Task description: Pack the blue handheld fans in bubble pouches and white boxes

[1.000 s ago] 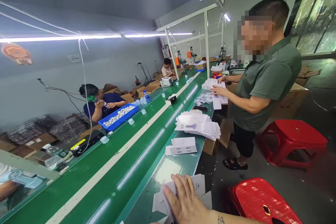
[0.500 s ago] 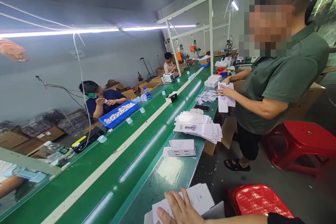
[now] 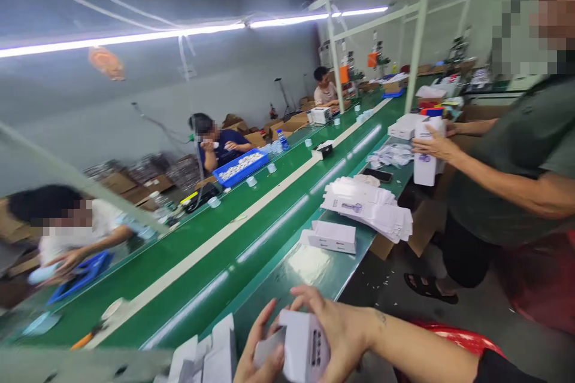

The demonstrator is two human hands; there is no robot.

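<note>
Both hands hold a small white carton [image 3: 307, 344] with dark print on its side, low in the head view above the near bench edge. From the right, my right hand [image 3: 339, 326] wraps the carton, thumb and fingers curled round its side and top. My left hand [image 3: 260, 356] grips its other end, where a grey-white flap stands out. The carton's lower part is cut off by the frame. Left of my hands lie white folded cartons [image 3: 211, 353] with raised flaps. Further up the bench sits another white box [image 3: 333, 236] beside a stack of flat printed cartons [image 3: 366, 203].
A green conveyor belt [image 3: 215, 245] runs along the bench's left. Across it, people work by blue trays [image 3: 240, 169]. At right, a co-worker's hand [image 3: 433, 146] holds a white carton. A phone [image 3: 378, 175], plastic bags [image 3: 390, 155] and red stool [image 3: 453, 335] are nearby.
The view has swung left, bringing a person in white into sight. My left hand has appeared, and my right hand has gone from resting flat on white cartons to gripping one.
</note>
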